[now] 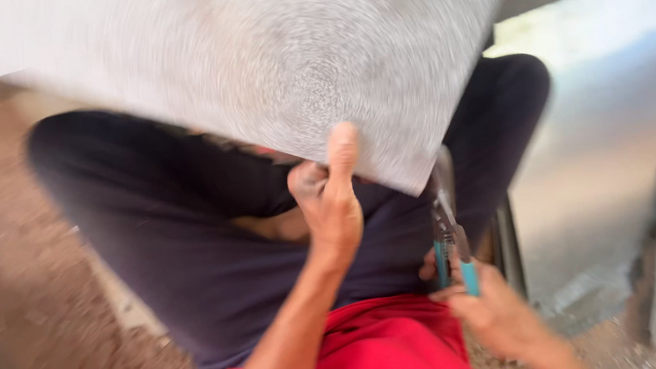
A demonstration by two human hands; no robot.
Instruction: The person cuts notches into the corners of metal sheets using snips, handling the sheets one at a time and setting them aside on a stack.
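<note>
Item: metal sheet (253,48), pinched in my left hand (332,208); snips (450,237) in my right hand (485,305).

My left hand grips the sheet's near edge, thumb pressed flat on its top face, fingers curled beneath; the sheet is raised and tilted over my lap, badly blurred. My right hand wraps the teal handles of the snips, blades pointing up just beside the sheet's lower corner; whether they touch it I cannot tell. Beneath: dark trousers (189,220), knees spread, and a red shirt (390,353). To the right, more sheets (600,129) lie on the dirt floor (15,315).
</note>
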